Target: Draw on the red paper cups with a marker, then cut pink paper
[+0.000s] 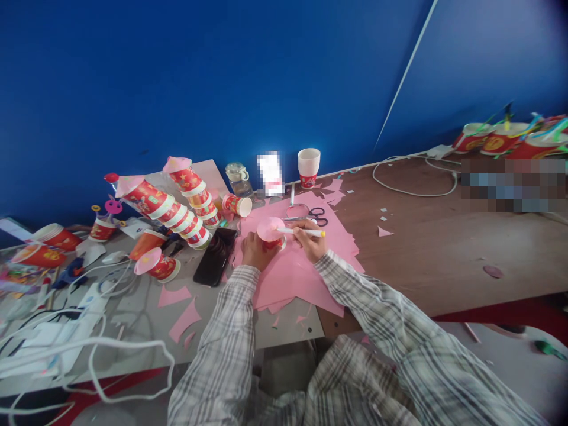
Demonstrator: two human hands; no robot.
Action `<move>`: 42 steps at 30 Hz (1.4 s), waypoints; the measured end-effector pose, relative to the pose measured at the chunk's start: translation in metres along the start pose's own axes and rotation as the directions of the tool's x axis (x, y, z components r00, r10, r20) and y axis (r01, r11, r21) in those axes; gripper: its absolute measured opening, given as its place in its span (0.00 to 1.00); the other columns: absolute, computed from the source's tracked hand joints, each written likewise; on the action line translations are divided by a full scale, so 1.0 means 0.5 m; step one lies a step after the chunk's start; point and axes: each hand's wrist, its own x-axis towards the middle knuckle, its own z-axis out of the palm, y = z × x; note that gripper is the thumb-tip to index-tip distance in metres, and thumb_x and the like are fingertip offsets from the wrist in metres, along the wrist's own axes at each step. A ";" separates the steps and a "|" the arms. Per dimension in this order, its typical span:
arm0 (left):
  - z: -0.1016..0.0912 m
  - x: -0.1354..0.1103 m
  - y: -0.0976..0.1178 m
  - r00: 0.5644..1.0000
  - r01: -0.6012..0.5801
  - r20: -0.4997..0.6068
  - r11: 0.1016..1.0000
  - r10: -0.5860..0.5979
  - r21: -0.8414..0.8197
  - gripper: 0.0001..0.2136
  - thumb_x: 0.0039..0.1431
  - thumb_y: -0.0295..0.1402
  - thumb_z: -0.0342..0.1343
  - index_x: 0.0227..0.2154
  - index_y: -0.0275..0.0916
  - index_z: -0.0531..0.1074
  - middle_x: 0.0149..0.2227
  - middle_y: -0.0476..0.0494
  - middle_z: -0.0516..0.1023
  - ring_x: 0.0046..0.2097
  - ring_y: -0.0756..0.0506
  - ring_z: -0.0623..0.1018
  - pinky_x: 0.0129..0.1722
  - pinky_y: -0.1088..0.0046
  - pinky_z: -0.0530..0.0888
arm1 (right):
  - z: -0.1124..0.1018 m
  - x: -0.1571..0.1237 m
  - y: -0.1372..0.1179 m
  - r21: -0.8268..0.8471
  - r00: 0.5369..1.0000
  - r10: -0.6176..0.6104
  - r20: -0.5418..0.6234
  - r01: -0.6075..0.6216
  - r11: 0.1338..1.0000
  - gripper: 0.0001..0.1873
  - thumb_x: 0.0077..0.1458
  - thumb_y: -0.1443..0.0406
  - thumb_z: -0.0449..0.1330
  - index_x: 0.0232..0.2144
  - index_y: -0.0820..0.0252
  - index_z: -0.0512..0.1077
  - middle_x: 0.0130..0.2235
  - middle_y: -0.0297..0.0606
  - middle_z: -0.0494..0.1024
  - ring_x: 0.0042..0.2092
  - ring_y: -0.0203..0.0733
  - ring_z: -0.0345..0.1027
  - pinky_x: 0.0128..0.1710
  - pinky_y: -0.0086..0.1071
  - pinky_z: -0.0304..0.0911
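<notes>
My left hand (254,249) is wrapped round a red paper cup (272,240) that carries a pink paper circle (270,227) on top. My right hand (310,241) pinches a white marker with a yellow cap (302,232), its tip resting on the pink circle. Both hands work over a stack of pink paper sheets (293,266) on the table. Black-handled scissors (316,215) and a roll of clear tape (297,210) lie just beyond my right hand.
A black phone (215,256) lies left of the pink sheets. Stacked red cups with pink cones (177,207) lean further left, over cables (93,349) and a power strip (89,307). A white cup (308,167) and glass jar (238,178) stand by the blue wall.
</notes>
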 end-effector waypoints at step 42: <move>-0.005 0.000 0.004 1.000 -0.004 -0.005 1.000 0.005 0.013 0.29 0.37 0.51 0.57 0.41 0.38 0.64 0.36 0.41 0.68 0.41 0.43 0.70 0.43 0.62 0.67 | 0.000 -0.002 -0.015 0.081 0.997 0.067 -0.027 -0.064 0.995 0.12 0.47 0.60 0.55 0.24 0.64 0.69 0.17 0.30 0.65 0.20 0.28 0.55 0.20 0.24 0.50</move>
